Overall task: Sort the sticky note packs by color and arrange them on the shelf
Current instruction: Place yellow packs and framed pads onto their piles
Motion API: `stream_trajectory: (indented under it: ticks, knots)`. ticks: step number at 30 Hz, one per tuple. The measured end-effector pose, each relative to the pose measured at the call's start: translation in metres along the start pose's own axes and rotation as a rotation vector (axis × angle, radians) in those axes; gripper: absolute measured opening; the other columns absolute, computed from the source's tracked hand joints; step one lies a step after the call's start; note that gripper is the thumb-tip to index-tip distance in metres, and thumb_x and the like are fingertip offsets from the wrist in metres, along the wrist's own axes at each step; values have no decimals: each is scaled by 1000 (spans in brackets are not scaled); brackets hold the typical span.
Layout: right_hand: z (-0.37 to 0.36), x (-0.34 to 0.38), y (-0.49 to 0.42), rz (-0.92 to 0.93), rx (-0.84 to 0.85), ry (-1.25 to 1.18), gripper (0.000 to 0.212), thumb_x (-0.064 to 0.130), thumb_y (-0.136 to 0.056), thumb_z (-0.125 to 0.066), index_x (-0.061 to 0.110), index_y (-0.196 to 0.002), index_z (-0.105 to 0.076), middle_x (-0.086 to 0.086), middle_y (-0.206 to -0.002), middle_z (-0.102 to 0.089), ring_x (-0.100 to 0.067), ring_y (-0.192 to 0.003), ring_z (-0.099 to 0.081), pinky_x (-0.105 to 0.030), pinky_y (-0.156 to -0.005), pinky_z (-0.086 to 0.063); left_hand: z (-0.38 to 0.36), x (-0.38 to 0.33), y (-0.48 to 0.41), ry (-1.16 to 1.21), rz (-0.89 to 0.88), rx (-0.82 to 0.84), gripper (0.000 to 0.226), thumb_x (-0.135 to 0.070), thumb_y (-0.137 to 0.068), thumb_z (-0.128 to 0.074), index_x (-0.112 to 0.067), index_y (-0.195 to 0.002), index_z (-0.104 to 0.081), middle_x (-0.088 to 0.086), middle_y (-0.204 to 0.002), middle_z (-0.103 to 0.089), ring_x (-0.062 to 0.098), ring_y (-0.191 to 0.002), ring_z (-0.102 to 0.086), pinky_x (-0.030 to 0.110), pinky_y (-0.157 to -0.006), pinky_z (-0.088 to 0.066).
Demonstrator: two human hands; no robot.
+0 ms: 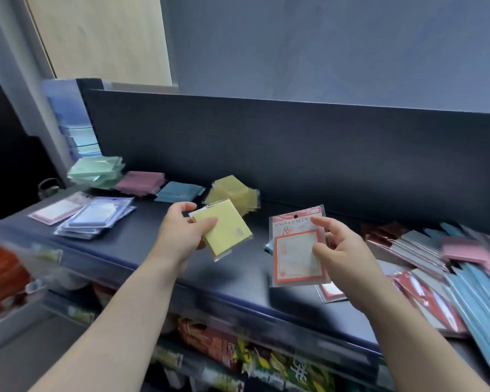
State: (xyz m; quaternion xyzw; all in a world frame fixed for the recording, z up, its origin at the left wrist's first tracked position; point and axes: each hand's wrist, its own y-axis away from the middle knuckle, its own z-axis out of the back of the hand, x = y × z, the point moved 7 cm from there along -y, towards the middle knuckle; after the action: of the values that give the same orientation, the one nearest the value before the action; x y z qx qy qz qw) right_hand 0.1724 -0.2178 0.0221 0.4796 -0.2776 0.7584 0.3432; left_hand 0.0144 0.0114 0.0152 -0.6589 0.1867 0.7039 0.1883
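A yellow pack (224, 233) was pinched by the left hand (181, 233), with the thumb on top and the fingers underneath. The pack was held tilted above the dark blue shelf (125, 247), not touching it. A red and white pack (294, 250) was gripped by the right hand (342, 250), with the thumb pressed on its front and the other fingers curled behind it. The word "UNIVERSITY" was printed near its top. This pack was held up over the shelf too. The two packs were not touching.

Just past the left hand, a loose pile of yellow packs (233, 192) was seen on the shelf, close to the back wall (266, 151). Further to the left of that hand, a blue pile (178, 192), a pink pile (140, 181) and a green pile (96, 171) were lined up one after another. Nearer the front edge, left of the left hand, some light purple packs (93, 219) were stacked, and a pink and white pack (54, 212) was laid beside them.

To the right of the right hand, a mixed heap of packs (450, 264) was spread out, with red, pink and blue ones jumbled together. Another red pack (331, 292) was seen lying flat just under the right hand. Below both arms, a lower shelf (238, 349) with colourful goods was seen, but it was too blurred to be made out.
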Motion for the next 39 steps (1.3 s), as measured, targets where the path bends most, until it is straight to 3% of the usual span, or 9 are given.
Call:
stream_trajectory:
  ticks: [5, 9, 14, 16, 19, 22, 26, 34, 39]
  knots:
    - [-23, 11, -14, 2, -22, -35, 51, -1, -86, -47, 30, -126, -54, 4, -100, -71, -19, -93, -67, -38, -85, -52, 15, -9, -41, 94, -21, -48, 29, -8, -87, -67, -9, -110, -49, 10, -103, -65, 21, -84, -67, 35, -65, -55]
    - [-42, 19, -24, -36, -61, -127, 47, -4, -89, -45, 29, -121, -55, 2, -98, -71, -17, -90, -68, -30, -73, -55, 9, -18, -89, 56, -50, -19, 28, -13, -85, -69, -6, -109, -56, 11, -105, -66, 22, -90, -67, 31, -64, -53]
    - [-63, 22, -33, -102, -145, -167, 43, 0, -91, -47, 34, -115, -56, 2, -99, -70, -19, -91, -68, -45, -76, -56, -17, -28, -148, -16, -60, 96, 25, -19, -85, -69, -9, -104, -57, 9, -102, -66, 22, -85, -66, 27, -49, -50]
    - [-69, 25, -35, -111, -179, -187, 42, -2, -92, -47, 34, -112, -57, 1, -99, -70, -18, -91, -69, -41, -75, -57, -29, -28, -166, -73, -73, 138, 29, -25, -83, -71, -11, -104, -56, 8, -102, -66, 21, -86, -66, 32, -56, -55]
    - [-79, 30, -35, -119, -218, -221, 40, -4, -93, -47, 30, -112, -58, 0, -100, -71, -14, -89, -69, -28, -69, -58, -42, -29, -185, -205, -139, 184, 33, -28, -82, -71, -13, -106, -53, 4, -104, -63, 21, -93, -62, 39, -81, -55]
    - [-91, 34, -31, -121, -240, -219, 39, -3, -93, -47, 29, -113, -58, 1, -100, -71, -12, -89, -70, -24, -67, -55, -52, -28, -197, -355, -213, 242, 45, -29, -83, -69, -12, -121, -51, 5, -111, -59, 21, -96, -57, 32, -84, -49]
    - [-119, 36, -28, -161, -240, -244, 37, -5, -93, -46, 24, -113, -58, 0, -100, -71, -9, -86, -70, -19, -66, -54, -52, -22, -206, -623, -284, 331, 65, -38, -80, -69, -13, -135, -46, 7, -133, -53, 28, -124, -48, 33, -99, -41]
    - [-217, 54, -41, -216, -52, -191, 33, 2, -93, -52, 25, -116, -59, 0, -94, -70, -7, -77, -68, -18, -63, -51, 32, -31, -189, -632, -429, 362, 45, -30, -82, -68, -19, -124, -55, 1, -125, -58, 20, -114, -55, 30, -91, -45]
    - [-265, 81, -59, -159, -40, -314, 33, -3, -93, -49, 22, -113, -58, -2, -98, -69, -4, -75, -67, -15, -58, -50, 127, -33, -171, -590, -477, 229, 37, -30, -83, -67, -22, -118, -58, -4, -116, -61, 13, -109, -55, 30, -94, -44]
